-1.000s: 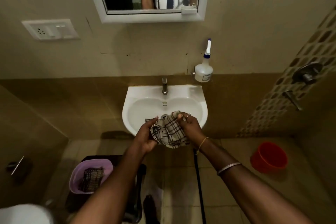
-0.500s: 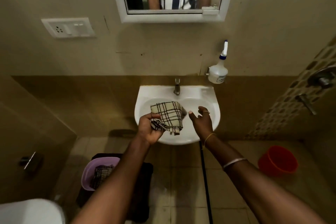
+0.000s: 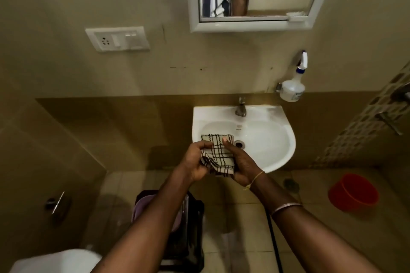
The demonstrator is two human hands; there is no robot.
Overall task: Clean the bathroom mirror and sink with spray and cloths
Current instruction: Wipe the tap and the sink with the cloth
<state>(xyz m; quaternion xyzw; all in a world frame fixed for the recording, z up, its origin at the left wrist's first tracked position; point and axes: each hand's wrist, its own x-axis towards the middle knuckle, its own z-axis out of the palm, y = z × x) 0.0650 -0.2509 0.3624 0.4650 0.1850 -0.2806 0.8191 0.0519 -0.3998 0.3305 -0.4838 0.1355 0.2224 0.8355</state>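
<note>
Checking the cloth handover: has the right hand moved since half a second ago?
Yes. The right hand went left across the sink, from its right half to grip the checked cloth beside the drain.

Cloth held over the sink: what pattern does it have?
Cloth: cream, dark check lines; head view.

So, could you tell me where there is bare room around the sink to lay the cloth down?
Free: the sink bowl right of the drain, and its back ledge either side of the tap. Crowded: the bowl's front left, where the left hand and right hand hold the cloth.
</note>
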